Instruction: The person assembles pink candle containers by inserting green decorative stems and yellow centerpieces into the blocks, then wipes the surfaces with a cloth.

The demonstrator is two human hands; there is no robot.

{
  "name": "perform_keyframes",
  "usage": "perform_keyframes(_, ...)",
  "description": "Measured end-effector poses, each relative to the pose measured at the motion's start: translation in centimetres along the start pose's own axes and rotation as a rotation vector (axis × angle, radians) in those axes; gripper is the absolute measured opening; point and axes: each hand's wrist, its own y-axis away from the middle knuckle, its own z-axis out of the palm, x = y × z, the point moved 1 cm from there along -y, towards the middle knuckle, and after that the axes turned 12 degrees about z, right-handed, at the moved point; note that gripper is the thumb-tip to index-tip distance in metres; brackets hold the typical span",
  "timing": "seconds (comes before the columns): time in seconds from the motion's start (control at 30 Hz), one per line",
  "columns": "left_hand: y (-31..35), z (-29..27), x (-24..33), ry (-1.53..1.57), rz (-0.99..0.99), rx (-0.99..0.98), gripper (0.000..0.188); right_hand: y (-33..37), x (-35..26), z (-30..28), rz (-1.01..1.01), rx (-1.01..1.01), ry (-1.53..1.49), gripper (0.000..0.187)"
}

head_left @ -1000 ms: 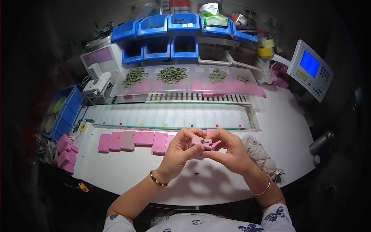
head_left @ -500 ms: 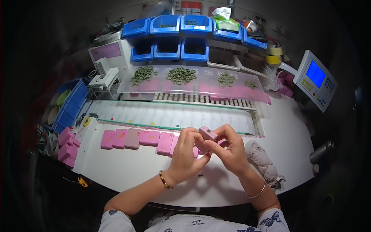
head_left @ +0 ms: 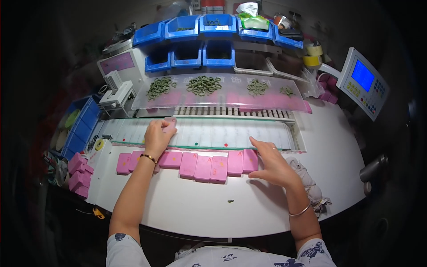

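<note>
While the left grip [head_left: 157,137] clasps a pink block [head_left: 171,126], the right grip [head_left: 275,165] (splayed) hovers near others [head_left: 219,169].

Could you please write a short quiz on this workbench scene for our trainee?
1. What is the left hand holding?
2. True or false: the right hand is open, its thumb and index finger spread apart.
3. How many separate piles of green rings lie on the clear tray?

Key:
1. A pink block.
2. True.
3. Four; the one furthest right is the smallest.
</note>
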Motion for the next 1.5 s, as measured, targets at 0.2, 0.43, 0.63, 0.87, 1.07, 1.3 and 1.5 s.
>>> perform_keyframes(0.2,1.1,1.7,6.2,-0.067,0.299,0.151,0.037,-0.4,0.5,1.0,0.032,0.001,-0.026,0.097)
perform_keyframes(0.43,5.3,2.5,15.3,1.57,-0.206,-0.603,0.045,0.5,-1.7,-1.5,-0.102,0.187,-0.296,0.094)
perform_keyframes(0.63,6.5,2.2,17.0,1.693,-0.157,-0.712,0.061,0.8,-2.7,-0.4,-0.254,0.14,-0.393,0.099)
perform_keyframes(0.87,6.9,2.2,17.0,1.293,0.251,-0.521,0.089,0.7,-2.9,1.7,-0.063,0.019,-0.576,0.069)
perform_keyframes(1.07,6.4,1.0,15.9,1.282,0.286,-0.619,0.087,1.0,-3.9,0.4,-0.267,0.051,-0.441,0.051)
perform_keyframes(1.3,6.9,0.7,16.4,1.43,0.052,-0.383,0.067,0.6,-2.3,0.4,-0.037,-0.054,-1.072,0.044)
perform_keyframes(1.5,8.0,3.3,17.1,1.122,0.453,-0.077,0.051,0.1,-1.8,1.6,0.147,-0.023,-1.356,0.041)
